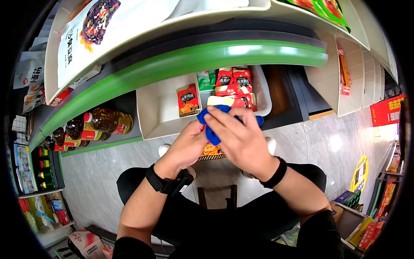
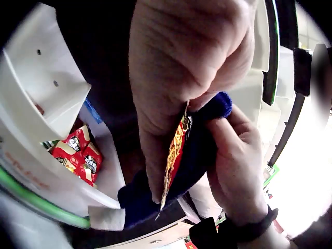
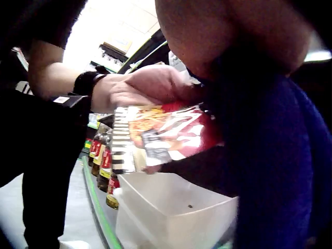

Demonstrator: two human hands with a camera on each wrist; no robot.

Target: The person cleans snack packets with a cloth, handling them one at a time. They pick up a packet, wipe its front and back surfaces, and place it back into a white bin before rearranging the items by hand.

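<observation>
The left hand point(image 1: 186, 146) pinches a flat red snack packet point(image 3: 161, 136) by its edge, holding it up in front of the body so that its face is free. The right hand point(image 1: 241, 138) lies over it at about 2 o'clock, fingers curled around a soft blue cloth point(image 1: 212, 129) and pressing it on the glossy plastic film. Behind the hands, at 12 o'clock, a white plastic bin point(image 1: 159, 121) on the shelf carries more red packets point(image 1: 235, 82), standing upright.

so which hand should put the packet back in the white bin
Left, probably: the left hand already grips the red snack packet just above the white bin, while the right hand holds the blue cloth.
</observation>
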